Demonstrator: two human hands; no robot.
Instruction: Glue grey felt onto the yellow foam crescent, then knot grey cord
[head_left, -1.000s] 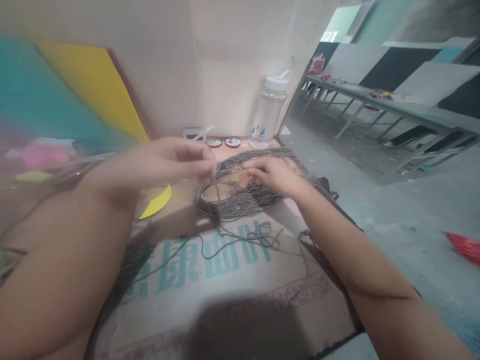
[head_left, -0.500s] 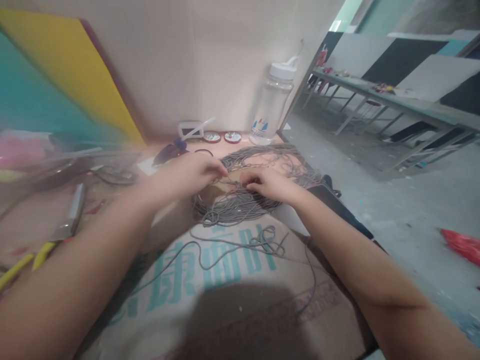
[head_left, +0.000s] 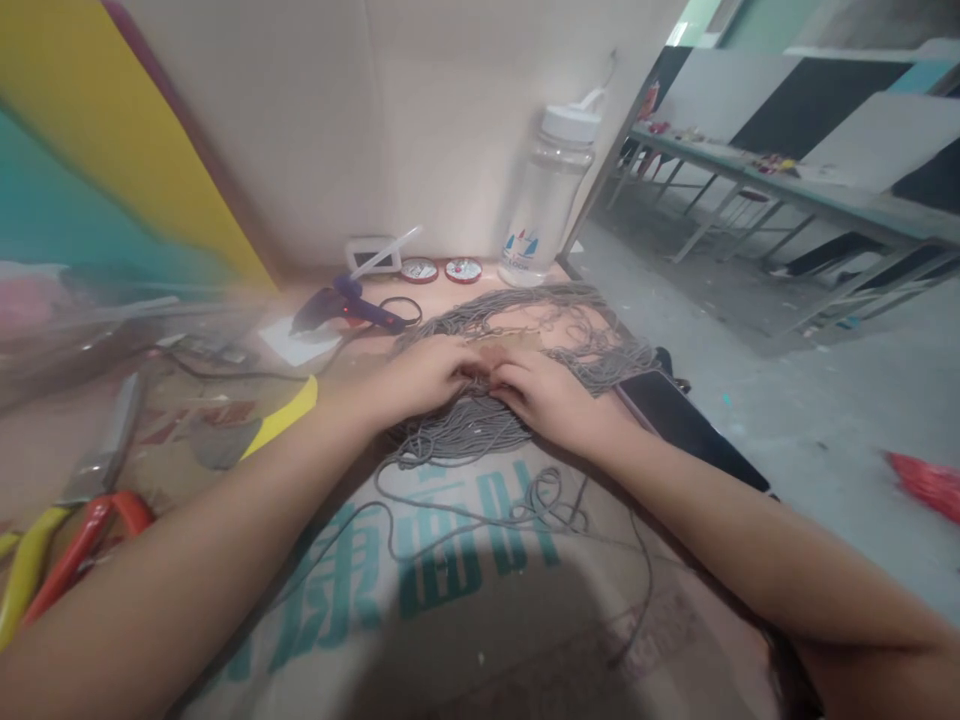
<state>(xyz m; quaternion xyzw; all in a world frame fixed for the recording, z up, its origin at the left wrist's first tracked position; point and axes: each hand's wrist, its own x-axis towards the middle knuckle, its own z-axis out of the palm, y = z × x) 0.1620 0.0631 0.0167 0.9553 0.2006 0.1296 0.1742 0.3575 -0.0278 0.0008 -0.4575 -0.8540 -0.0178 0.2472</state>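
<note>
Bottle (head_left: 546, 205) (lidded, contents unclear) behind grey cord (head_left: 472, 428); left hand (head_left: 429, 375), right hand (head_left: 541, 400) over cord, fingers (head_left: 512, 377) bent, cannot tell grip.

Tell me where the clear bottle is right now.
In the head view, right of centre, the clear bottle stands behind the coil of grey cord, right of the nearest red-rimmed disc.

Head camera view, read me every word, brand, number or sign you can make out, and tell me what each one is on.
"康面叶", in large teal characters on the cardboard; the middle one is less certain, and another at the left is partly hidden.
Reddish print on the cardboard: too blurred to read.
Lettering under the bottle's logo: too blurred.
Two round discs: printing too small.
</note>
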